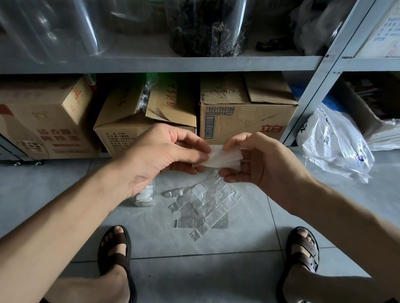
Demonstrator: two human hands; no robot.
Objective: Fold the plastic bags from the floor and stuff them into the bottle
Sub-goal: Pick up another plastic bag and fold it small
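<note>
A small folded white plastic bag (220, 157) is held in the air in front of the cardboard boxes. My left hand (162, 155) pinches its left end between thumb and fingers, and my right hand (256, 161) pinches its right end. Below them, several clear plastic bags (203, 207) lie flat and creased on the floor tiles. A clear bottle (144, 196) with white plastic inside stands on the floor just left of those bags, mostly hidden by my left wrist.
A grey metal shelf rack (153, 60) stands right ahead, with cardboard boxes (243, 116) on its bottom level and large clear jars above. A crumpled white bag (335, 143) lies at the right by the rack post. My sandalled feet (116, 265) rest on the tiles.
</note>
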